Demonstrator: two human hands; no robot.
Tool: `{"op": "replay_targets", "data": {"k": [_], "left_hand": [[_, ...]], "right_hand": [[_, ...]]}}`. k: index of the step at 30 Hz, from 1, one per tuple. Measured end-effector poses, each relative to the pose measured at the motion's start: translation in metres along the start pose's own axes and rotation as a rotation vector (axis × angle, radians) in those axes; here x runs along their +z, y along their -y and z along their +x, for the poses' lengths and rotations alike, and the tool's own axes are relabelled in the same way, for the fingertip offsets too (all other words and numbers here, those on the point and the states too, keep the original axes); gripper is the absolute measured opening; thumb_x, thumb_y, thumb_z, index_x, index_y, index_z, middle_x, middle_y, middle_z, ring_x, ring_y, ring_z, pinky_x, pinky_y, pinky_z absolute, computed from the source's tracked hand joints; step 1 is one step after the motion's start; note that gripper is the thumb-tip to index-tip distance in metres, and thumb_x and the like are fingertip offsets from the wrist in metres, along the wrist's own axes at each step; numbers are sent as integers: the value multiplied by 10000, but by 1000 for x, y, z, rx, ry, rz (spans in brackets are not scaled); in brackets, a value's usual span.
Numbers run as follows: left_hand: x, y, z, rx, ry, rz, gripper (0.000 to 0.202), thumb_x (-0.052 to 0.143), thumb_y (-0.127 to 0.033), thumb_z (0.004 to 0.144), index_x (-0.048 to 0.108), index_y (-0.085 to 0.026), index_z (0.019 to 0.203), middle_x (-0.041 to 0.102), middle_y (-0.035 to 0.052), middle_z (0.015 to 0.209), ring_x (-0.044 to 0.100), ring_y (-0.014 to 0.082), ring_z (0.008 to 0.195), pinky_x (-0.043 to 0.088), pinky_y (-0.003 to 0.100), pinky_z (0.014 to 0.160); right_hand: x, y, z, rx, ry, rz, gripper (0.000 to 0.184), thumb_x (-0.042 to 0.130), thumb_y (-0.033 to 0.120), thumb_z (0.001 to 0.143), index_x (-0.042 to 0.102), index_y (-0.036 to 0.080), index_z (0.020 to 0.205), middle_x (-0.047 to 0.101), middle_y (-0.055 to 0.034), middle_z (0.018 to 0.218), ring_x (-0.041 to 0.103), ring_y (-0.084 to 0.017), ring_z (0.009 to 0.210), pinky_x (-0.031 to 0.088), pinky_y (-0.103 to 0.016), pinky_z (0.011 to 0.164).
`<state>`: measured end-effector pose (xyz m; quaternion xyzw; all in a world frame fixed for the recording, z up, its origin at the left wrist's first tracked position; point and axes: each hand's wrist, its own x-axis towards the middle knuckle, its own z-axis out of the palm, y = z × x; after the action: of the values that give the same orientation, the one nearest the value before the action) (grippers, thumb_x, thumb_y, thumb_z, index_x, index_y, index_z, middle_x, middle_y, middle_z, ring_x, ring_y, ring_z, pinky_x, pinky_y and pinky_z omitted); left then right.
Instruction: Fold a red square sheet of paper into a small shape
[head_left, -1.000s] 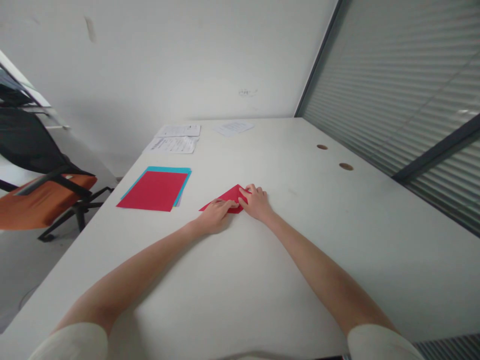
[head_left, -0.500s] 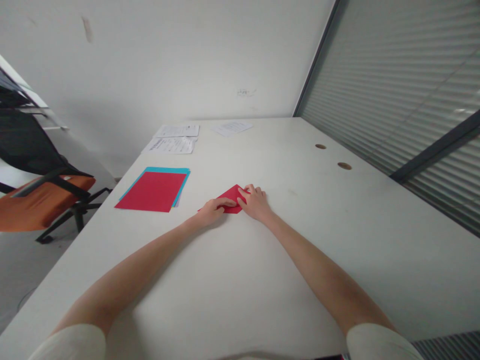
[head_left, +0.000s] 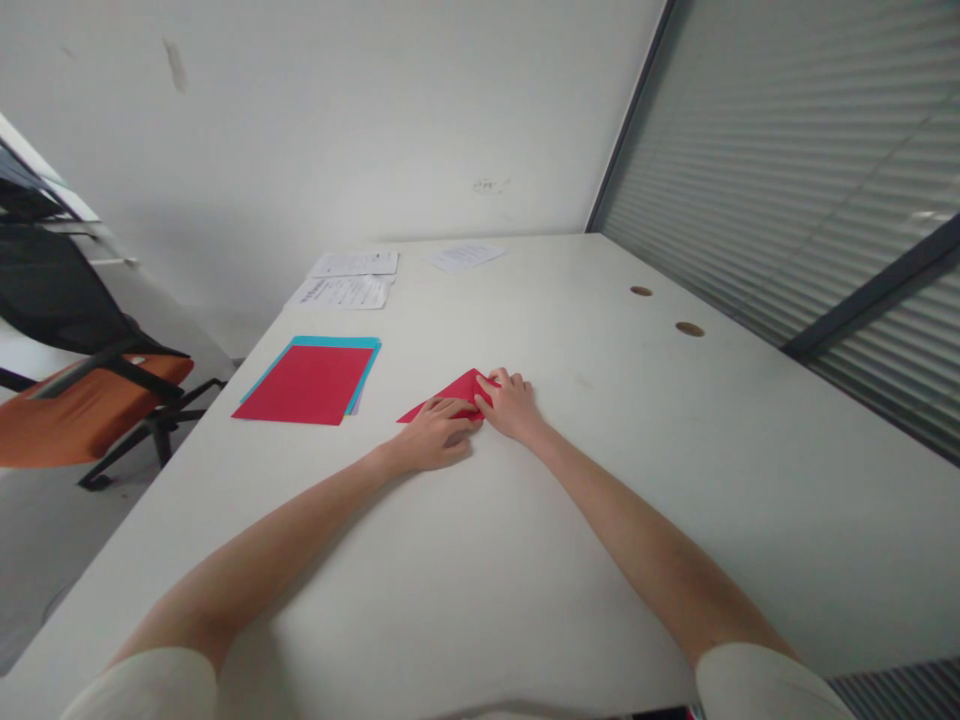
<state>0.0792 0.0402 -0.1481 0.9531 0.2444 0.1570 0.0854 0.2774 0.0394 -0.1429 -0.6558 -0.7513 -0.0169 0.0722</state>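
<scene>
A folded piece of red paper (head_left: 444,393) lies on the white table in front of me, its long point toward the left and a raised crease near its middle. My left hand (head_left: 433,436) is at its near edge, fingertips touching the paper close to the crease, thumb held apart on the near side. From the right, my right hand (head_left: 513,405) holds the paper's right part, with thumb and fingers on it. That end of the paper is mostly hidden under the hand.
Left of my hands lies a stack of coloured sheets (head_left: 304,386), red on top and blue beneath. Printed papers (head_left: 343,291) and another printed sheet (head_left: 466,257) lie farther back. An orange chair (head_left: 97,400) stands beyond the left edge. Two cable holes (head_left: 689,329) are at the right.
My left hand has shifted slightly nearer to me and right, its thumb now off the paper. More of the paper's left point shows. My right hand has stayed in place.
</scene>
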Motion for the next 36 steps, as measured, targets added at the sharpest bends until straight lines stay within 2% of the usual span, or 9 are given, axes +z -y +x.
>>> {"op": "replay_targets", "data": {"k": [6, 12, 19, 26, 32, 36], "left_hand": [[0, -1, 1, -19, -3, -22, 447, 537, -252, 854, 573, -214, 1297, 606, 88, 1339, 514, 245, 1284, 308, 467, 1122], [-5, -4, 2, -13, -2, -2, 371, 564, -299, 859, 629, -222, 1217, 618, 91, 1265, 522, 269, 1230, 339, 482, 1098], [-7, -2, 2, -12, -18, 3, 348, 596, -346, 865, 650, -212, 1182, 552, 112, 1352, 469, 286, 1290, 310, 502, 1130], [-6, -1, 2, -21, -18, -7, 374, 585, -446, 891, 659, -210, 1172, 579, 126, 1315, 515, 289, 1257, 306, 542, 1141], [-1, 4, 3, 29, -18, -54, 432, 574, -444, 904, 644, -132, 1194, 570, 174, 1305, 531, 271, 1259, 417, 414, 1106], [1, 4, 2, 22, -20, -56, 437, 583, -438, 899, 636, -134, 1209, 567, 172, 1320, 521, 283, 1281, 421, 430, 1110]], "right_hand": [[2, 0, 0, -3, -13, 5, 510, 361, 449, 974, 501, 249, 1422, 497, -126, 1364, 493, -307, 1094, 388, -425, 895], [1, 1, -1, 1, -1, -9, 501, 351, 442, 977, 499, 259, 1420, 488, -130, 1374, 491, -299, 1100, 384, -422, 893], [-2, 4, -1, -11, -16, 0, 478, 372, 434, 970, 544, 258, 1379, 508, -132, 1345, 479, -309, 1108, 374, -430, 891], [-1, 4, 1, -19, -16, 0, 481, 379, 432, 965, 542, 263, 1385, 506, -134, 1342, 457, -313, 1124, 359, -437, 901], [2, 2, 1, -15, -31, -7, 489, 370, 435, 971, 525, 259, 1400, 506, -125, 1349, 455, -307, 1108, 362, -426, 886], [3, 2, 1, -19, -34, -7, 485, 362, 436, 977, 528, 252, 1393, 503, -128, 1353, 452, -299, 1124, 361, -419, 892]]}}
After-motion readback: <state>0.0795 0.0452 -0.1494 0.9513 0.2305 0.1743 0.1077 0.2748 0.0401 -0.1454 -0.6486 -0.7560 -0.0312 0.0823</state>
